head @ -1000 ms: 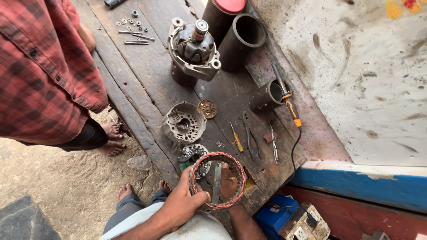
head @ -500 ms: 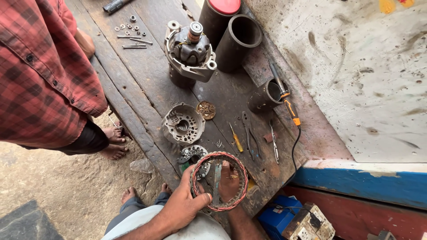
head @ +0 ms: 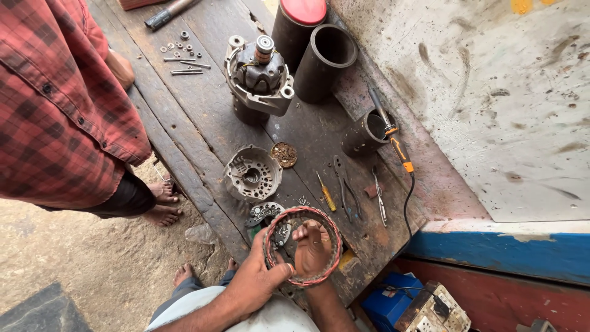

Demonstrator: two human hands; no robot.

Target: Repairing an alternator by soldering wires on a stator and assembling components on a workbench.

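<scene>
Stator ring (copper-wound) held between both hands' fingers.

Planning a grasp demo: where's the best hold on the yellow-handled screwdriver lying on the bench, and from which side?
Probably the yellow handle of the screwdriver, pinched across its width from above. It lies flat on the wooden bench, so only a top approach reaches it. The handle is the thick end nearer the person; the thin shaft points away. Pliers lie close on its right, so come in slightly from the left, where the wood is bare.
</scene>
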